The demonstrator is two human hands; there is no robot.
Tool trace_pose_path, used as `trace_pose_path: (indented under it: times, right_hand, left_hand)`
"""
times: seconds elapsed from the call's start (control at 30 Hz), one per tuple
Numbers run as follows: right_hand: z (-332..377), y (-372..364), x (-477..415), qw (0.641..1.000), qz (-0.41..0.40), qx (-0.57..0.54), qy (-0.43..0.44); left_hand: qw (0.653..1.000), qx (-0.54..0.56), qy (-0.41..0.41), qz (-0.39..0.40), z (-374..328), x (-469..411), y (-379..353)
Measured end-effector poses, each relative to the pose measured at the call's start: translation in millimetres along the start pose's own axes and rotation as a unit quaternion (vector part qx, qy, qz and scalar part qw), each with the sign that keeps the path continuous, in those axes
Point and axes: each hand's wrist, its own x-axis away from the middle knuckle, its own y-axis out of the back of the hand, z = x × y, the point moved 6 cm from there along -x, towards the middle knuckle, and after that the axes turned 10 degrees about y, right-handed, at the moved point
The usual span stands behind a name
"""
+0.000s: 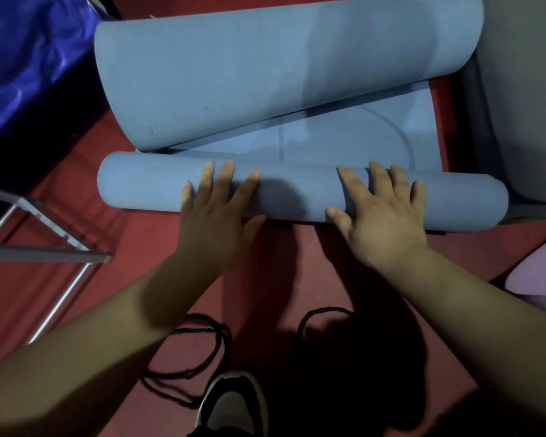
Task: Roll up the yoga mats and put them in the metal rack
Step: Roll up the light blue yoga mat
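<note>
- One blue yoga mat (139, 181) lay half rolled, far end curled up.
- Two hands, left hand (216, 212) and right hand (382, 212), pressed flat on its roll, fingers straight.
- One metal frame (44, 250), possibly the rack, stood left of the mat.

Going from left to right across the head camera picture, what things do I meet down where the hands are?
metal frame → left hand → right hand → lilac thing at the right edge. Both hands rest flat on the rolled part of the blue mat.
</note>
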Motion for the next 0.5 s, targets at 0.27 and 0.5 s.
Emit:
trace_pose_path:
  times: [0.27, 0.5]
  right_hand:
    - [1.2, 3.4, -5.3, 1.000, -0.016, 0.002, 0.014]
    - [-4.2, 4.0, -16.7, 1.000, 0.008, -0.003, 0.013]
  left_hand:
    - [1.000, -0.014, -0.006, 0.003, -1.6, -18.0, 0.4]
    - [1.000, -0.020, -0.010, 0.008, -2.3, -29.0, -0.3]
